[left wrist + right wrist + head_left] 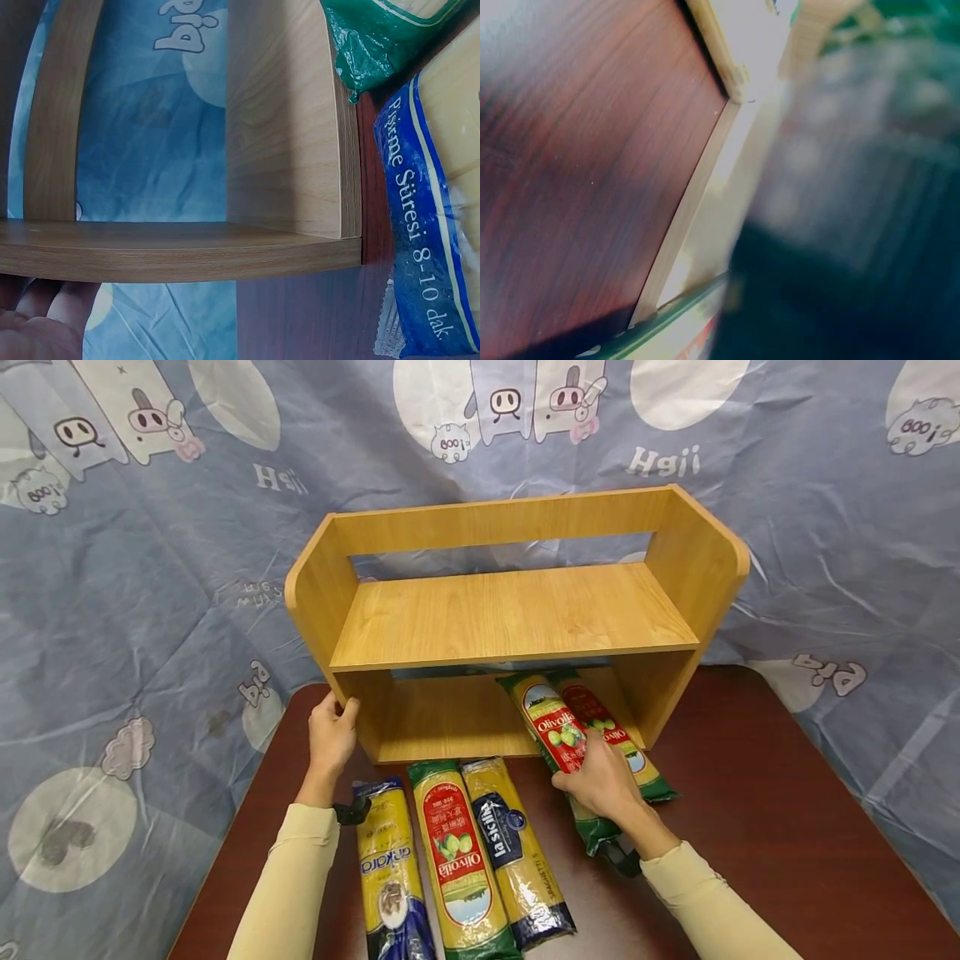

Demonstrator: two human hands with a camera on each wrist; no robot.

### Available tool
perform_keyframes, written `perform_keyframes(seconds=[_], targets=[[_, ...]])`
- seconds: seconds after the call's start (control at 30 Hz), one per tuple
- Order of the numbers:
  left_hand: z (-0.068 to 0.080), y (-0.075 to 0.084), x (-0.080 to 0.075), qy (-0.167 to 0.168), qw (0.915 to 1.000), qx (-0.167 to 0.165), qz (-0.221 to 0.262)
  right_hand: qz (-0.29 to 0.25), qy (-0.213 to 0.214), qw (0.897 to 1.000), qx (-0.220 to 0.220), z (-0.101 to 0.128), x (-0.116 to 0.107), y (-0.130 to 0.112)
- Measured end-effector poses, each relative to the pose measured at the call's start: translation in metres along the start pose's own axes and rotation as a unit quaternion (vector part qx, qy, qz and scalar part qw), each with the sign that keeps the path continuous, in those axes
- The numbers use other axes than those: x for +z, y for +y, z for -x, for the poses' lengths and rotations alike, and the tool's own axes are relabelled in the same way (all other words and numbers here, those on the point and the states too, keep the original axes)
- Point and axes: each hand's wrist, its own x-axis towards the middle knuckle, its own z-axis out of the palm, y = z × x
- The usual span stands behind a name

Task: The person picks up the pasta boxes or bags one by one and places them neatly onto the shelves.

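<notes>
Blue printed fabric [150, 610] backs the dark table [765, 810]. Your right hand [602, 777] has its fingers clamped on one Olivoilà packet [553, 718], far end inside the lower bay [450, 718] of the wooden shelf [510, 614]. Your left hand [332, 739] grips the left side panel [321, 585].

The right hand [597, 777] grips, back upward, the right forearm [712, 897] slanting down rightward from that grip; well left of it, the left hand [332, 735] holds on, the left forearm [288, 872] below.
</notes>
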Motion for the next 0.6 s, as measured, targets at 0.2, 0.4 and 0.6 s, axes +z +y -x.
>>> perform_keyframes(seconds=[0.2,0.4,0.6], targets=[[0.000,0.000,-0.001,0.002,1.0000,-0.001,-0.002,0.001,-0.009,1.000,0.001,-0.017,0.008,-0.002],[-0.001,0.000,0.000,-0.003,0.9999,-0.004,0.009,0.008,-0.004,1.000,-0.005,-0.034,0.017,-0.003],[-0.001,-0.001,0.000,-0.001,0.9999,-0.008,0.006,0.018,-0.006,1.000,-0.010,-0.046,0.026,-0.004]])
